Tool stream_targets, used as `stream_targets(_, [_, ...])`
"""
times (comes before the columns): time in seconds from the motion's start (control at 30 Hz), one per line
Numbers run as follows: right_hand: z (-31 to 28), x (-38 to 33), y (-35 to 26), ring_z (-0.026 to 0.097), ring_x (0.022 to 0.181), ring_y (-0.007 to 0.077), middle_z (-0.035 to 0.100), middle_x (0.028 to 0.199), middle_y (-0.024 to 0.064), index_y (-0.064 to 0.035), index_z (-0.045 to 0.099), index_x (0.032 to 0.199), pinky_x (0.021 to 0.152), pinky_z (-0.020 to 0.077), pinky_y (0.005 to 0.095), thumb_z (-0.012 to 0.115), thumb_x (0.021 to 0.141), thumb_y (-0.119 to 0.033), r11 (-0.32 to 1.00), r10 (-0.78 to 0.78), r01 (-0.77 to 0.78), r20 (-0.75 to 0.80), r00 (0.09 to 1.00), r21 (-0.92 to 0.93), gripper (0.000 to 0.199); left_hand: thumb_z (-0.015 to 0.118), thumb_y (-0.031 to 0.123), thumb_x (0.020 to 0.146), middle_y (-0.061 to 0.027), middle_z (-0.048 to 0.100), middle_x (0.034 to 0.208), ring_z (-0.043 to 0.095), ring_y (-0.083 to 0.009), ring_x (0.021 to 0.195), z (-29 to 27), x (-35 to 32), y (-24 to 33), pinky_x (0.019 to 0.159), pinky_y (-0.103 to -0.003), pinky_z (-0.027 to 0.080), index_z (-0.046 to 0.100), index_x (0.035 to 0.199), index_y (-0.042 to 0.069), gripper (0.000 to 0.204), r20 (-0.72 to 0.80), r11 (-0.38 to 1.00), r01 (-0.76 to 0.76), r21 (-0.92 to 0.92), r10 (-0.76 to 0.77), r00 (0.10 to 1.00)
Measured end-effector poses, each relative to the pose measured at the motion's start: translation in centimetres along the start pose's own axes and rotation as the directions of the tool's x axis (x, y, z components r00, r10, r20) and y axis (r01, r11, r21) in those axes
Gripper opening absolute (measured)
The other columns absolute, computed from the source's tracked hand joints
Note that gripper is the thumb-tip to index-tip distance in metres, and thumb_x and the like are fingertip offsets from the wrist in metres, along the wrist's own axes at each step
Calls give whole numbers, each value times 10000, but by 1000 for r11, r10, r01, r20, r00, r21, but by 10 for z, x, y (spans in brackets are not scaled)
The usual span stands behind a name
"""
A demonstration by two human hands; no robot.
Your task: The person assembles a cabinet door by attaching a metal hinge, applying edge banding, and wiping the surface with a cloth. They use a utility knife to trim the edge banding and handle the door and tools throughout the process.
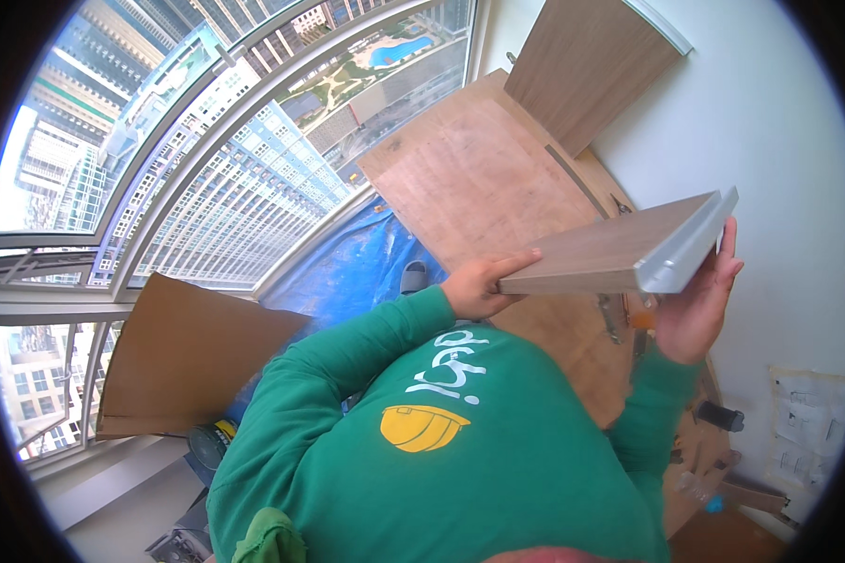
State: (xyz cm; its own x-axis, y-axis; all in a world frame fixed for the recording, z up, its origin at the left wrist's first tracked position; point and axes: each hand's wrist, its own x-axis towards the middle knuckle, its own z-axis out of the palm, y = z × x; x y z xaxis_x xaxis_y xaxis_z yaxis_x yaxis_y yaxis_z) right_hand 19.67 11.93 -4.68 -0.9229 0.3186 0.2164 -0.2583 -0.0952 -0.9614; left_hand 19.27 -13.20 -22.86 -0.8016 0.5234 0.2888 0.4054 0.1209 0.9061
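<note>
A narrow wood-grain panel [610,246] is held tilted in front of my chest, above a plywood worktable. Along its right end runs a pale metal edge profile [690,246]. My left hand [482,284] is closed round the panel's left end, thumb on the upper face. Against the profiled end rests my right hand [695,314], its palm turned to the panel and fingers reaching up behind the profile. Part of the right fingers is hidden by that profile.
The plywood worktable [460,174] carries a larger wood-grain panel [596,70] at its far end, by the white wall. Small tools lie along its right side. Blue sheeting [347,263] and a grey slipper [414,276] are on the floor. A brown board [192,361] leans by the windows.
</note>
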Motion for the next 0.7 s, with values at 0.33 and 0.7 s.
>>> stream_targets(0.33, [-73, 19, -35, 507, 1354, 252, 467, 1523, 161, 1, 292, 1597, 1141, 400, 377, 516, 1014, -231, 977, 212, -210, -111, 971, 25, 666, 790, 131, 831, -206, 491, 1526, 514, -387, 1356, 38, 31, 2, 1153, -443, 423, 420, 1525, 7, 796, 151, 978, -206, 16, 201, 968])
stream_targets(0.7, [-145, 31, -25, 640, 1154, 248, 661, 1224, 159, -19, 584, 1322, 1026, 518, 382, 489, 978, -199, 970, 234, -243, -232, 944, -9, 400, 774, 470, 873, -212, 495, 1526, 505, -374, 1380, 44, 42, -25, 1177, -426, 384, 456, 1515, 28, 842, 227, 966, -159, -204, 205, 952])
